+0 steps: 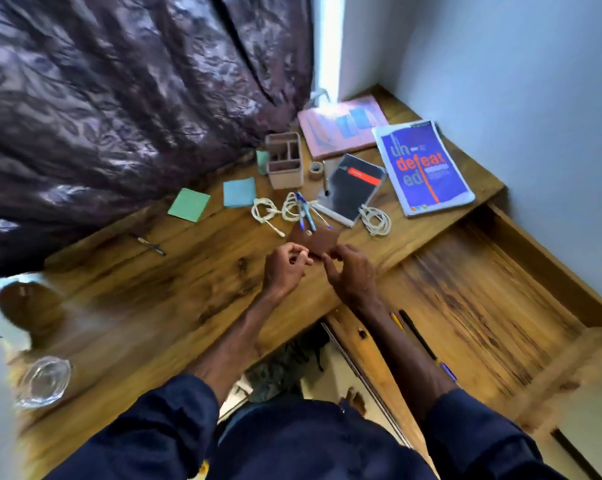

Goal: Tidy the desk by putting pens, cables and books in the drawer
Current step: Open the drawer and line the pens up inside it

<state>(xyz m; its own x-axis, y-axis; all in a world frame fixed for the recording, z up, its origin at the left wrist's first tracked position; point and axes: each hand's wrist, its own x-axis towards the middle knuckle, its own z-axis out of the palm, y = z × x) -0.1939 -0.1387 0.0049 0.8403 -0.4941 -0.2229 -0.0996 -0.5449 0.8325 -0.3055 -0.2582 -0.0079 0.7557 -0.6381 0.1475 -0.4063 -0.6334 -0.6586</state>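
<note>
A: Hands?
B: Mid-frame, close together, fingers curled. Left hand (285,268) and right hand (350,271) both at the near edge of a brown wallet (315,241). Too blurred to tell whether pinching it or merely touching.
A: And the things to stow?
B: Pens (306,213) just above the wallet, lying across a cable (268,211); a second cable (375,220) right of them, beside the black notebook (351,188). Books (424,168) toward the upper right. A stray pen (150,244) left of centre. Drawer (466,306) open at lower right, with stowed pens (415,329) along its near edge, by the right forearm.
A: Best way on?
B: Judging by the task, set the wallet aside first, well clear of the pens. Then gather the pens in one pinch, tips aligned, lifting straight up so as not to drag the cable loops. Lay alongside those already stowed. Coil each cable tight before lifting, ends tucked in. Keep books for last, flat, in the bare right part of the drawer. Fetch the stray pen too; easy to miss out there.
</note>
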